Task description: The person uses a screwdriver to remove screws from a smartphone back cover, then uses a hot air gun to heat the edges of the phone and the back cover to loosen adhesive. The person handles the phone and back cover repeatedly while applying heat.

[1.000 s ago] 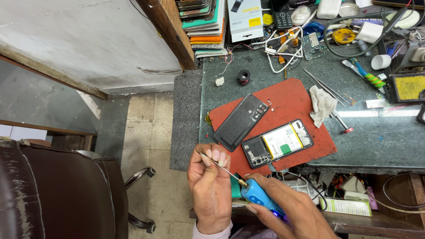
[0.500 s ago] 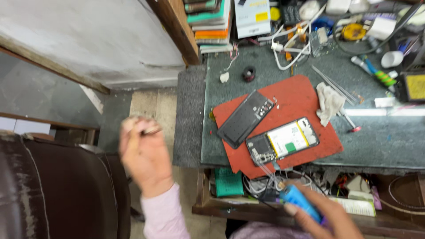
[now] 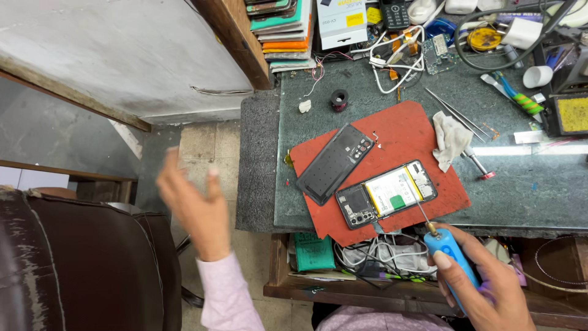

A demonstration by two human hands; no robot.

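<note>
My right hand (image 3: 484, 288) grips a blue electric screwdriver (image 3: 449, 251), whose thin bit reaches up to the near edge of an opened phone (image 3: 386, 194) with its battery and circuit board bare. The phone lies on a red work mat (image 3: 422, 132) on the dark bench. Its black back cover (image 3: 335, 162) lies beside it on the mat's left part. My left hand (image 3: 193, 205) hangs blurred out over the floor, left of the bench, fingers spread and empty.
A white cloth (image 3: 450, 138), tweezers (image 3: 456, 111), a small black ring (image 3: 338, 98), cables (image 3: 398, 52) and a yellow sponge tray (image 3: 572, 114) crowd the bench. An open drawer (image 3: 367, 257) of cables sits below its front edge. A dark chair (image 3: 79, 263) stands at left.
My left hand swung from in front of me out to the left over the floor and opened. My right hand brought the screwdriver up so its bit meets the opened phone.
</note>
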